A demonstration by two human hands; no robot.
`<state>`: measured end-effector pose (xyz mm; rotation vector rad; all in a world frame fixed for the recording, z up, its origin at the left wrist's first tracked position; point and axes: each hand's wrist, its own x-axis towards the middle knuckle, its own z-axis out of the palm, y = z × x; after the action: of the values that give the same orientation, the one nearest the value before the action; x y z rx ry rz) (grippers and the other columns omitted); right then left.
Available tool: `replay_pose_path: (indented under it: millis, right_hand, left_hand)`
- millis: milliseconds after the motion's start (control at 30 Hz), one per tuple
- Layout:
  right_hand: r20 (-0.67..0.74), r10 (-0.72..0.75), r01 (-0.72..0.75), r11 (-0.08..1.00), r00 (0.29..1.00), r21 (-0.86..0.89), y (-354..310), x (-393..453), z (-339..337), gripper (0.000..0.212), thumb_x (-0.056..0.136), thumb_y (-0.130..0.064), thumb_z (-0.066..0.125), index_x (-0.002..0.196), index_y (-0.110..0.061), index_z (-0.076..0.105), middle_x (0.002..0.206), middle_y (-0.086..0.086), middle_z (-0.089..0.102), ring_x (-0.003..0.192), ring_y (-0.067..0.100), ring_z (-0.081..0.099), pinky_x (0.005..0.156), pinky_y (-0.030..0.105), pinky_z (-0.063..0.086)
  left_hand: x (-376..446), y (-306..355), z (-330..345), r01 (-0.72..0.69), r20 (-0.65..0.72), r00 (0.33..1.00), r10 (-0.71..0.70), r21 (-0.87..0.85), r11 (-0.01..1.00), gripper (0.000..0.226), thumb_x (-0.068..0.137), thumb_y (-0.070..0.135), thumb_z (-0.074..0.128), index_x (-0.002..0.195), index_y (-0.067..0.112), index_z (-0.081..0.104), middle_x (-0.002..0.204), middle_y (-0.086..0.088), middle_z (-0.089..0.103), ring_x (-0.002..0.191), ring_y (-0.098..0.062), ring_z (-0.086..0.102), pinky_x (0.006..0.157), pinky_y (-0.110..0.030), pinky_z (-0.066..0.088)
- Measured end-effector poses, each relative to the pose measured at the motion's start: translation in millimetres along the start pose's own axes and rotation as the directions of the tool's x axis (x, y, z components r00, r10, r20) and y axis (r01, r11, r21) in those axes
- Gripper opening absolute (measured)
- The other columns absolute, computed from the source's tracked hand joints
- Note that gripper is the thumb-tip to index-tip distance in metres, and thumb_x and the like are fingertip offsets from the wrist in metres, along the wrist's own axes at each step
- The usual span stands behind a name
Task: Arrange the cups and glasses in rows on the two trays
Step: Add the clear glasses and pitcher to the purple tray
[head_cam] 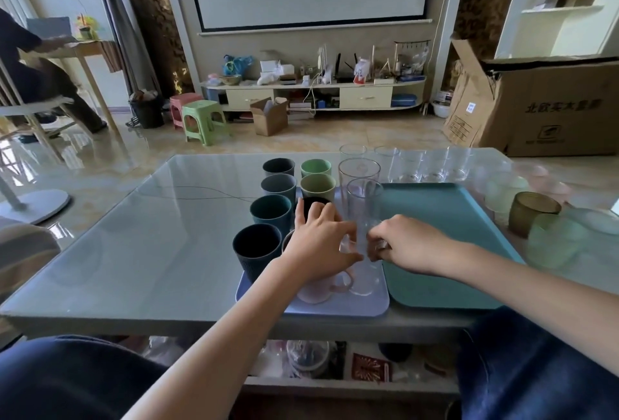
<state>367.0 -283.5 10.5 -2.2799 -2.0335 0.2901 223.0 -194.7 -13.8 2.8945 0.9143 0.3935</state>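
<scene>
A lavender tray (335, 307) holds two rows of coloured cups (270, 213), a pink mug (321, 287) and a row of tall clear glasses (359, 173). My left hand (318, 245) and my right hand (407, 243) meet over a clear glass (363, 272) at the tray's near right corner. Both hands pinch it from either side. The teal tray (445, 218) lies just to the right with nothing standing on it.
Several clear glasses (422, 165) stand behind the teal tray. Frosted green, pink and amber glasses (532, 213) crowd the table's right side. The glass tabletop (134, 235) stretches to the left. A cardboard box (549, 104) stands at the far right.
</scene>
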Motion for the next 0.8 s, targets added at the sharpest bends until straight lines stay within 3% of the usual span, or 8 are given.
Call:
replay_pose_path:
  millis: [67,133,200,333,400,567,667,800]
  right_hand:
    - [0.008,0.011,-0.010,0.999,1.000,-0.030,0,-1,0,0.014,0.089,-0.025,0.062,0.100,-0.020,0.068,0.107,0.001,0.069,0.100,0.022,0.063,0.074,0.030,0.047]
    - [-0.005,0.034,-0.034,0.999,0.999,-0.026,2,-6,2,0.034,0.087,-0.034,0.065,0.120,-0.028,0.060,0.123,-0.007,0.062,0.103,0.018,0.062,0.077,0.030,0.046]
    - [-0.141,0.040,-0.029,0.996,0.989,0.083,3,-17,7,0.050,0.085,-0.032,0.067,0.131,-0.035,0.048,0.131,-0.015,0.054,0.090,0.010,0.063,0.073,0.029,0.048]
    - [-0.512,0.162,-0.032,0.967,0.844,0.252,12,-50,35,0.026,0.085,-0.026,0.067,0.107,-0.026,0.053,0.099,-0.011,0.060,0.060,0.002,0.054,0.058,0.030,0.048]
    - [-0.423,0.235,-0.112,0.949,0.875,0.295,16,-62,51,0.014,0.087,-0.029,0.064,0.093,-0.028,0.053,0.084,-0.011,0.062,0.060,0.001,0.051,0.057,0.028,0.046]
    - [-0.179,0.146,-0.094,0.958,0.973,0.270,11,-61,95,0.018,0.090,-0.022,0.060,0.103,-0.031,0.068,0.100,-0.014,0.061,0.093,0.007,0.061,0.074,0.024,0.050]
    - [-0.142,0.111,-0.075,0.967,0.984,0.243,6,-51,106,0.020,0.091,-0.026,0.059,0.108,-0.029,0.070,0.105,-0.014,0.058,0.102,0.008,0.060,0.077,0.022,0.048]
    - [-0.170,0.123,-0.092,0.979,0.978,0.179,3,-47,117,0.020,0.092,-0.017,0.057,0.106,-0.024,0.069,0.109,-0.008,0.063,0.101,0.014,0.062,0.081,0.025,0.049]
  left_hand:
    - [-1,-1,-1,-0.016,0.014,1.000,0.016,0.007,1.000,0.037,0.081,0.050,0.061,0.111,0.029,0.059,0.110,0.000,0.042,0.127,-0.026,0.029,0.116,-0.056,-0.009]
    - [-4,-6,-2,-0.033,0.024,0.999,0.033,-0.012,0.999,0.048,0.079,0.050,0.054,0.123,0.033,0.050,0.111,0.001,0.044,0.127,-0.025,0.029,0.116,-0.056,-0.009]
    - [-11,-12,-7,-0.035,-0.005,0.999,0.035,-0.104,0.994,0.058,0.077,0.047,0.045,0.133,0.034,0.041,0.119,0.002,0.050,0.128,-0.021,0.029,0.117,-0.054,-0.006]
    - [-23,-32,-18,0.024,-0.306,0.943,-0.130,-0.328,0.944,0.043,0.082,0.030,0.042,0.122,0.020,0.052,0.117,0.000,0.059,0.115,-0.021,0.043,0.105,-0.039,0.031]
    - [-26,-52,-21,0.080,-0.434,0.857,-0.277,-0.420,0.904,0.028,0.088,0.019,0.042,0.111,0.014,0.057,0.108,-0.005,0.063,0.104,-0.025,0.052,0.092,-0.040,0.041]
    - [-55,-109,-18,0.228,-0.586,0.639,-0.498,-0.474,0.850,0.018,0.092,0.000,0.042,0.104,0.004,0.053,0.101,-0.015,0.062,0.089,-0.030,0.057,0.071,-0.033,0.042]
    - [-76,-131,-1,0.397,-0.471,0.641,-0.606,-0.473,0.787,0.021,0.092,0.001,0.039,0.109,0.004,0.052,0.104,-0.018,0.061,0.086,-0.029,0.053,0.069,-0.031,0.036]
    - [-80,-144,40,0.578,-0.012,0.809,-0.588,-0.173,0.798,0.013,0.093,0.019,0.043,0.101,0.013,0.052,0.109,-0.014,0.064,0.096,-0.033,0.059,0.080,-0.037,0.046]
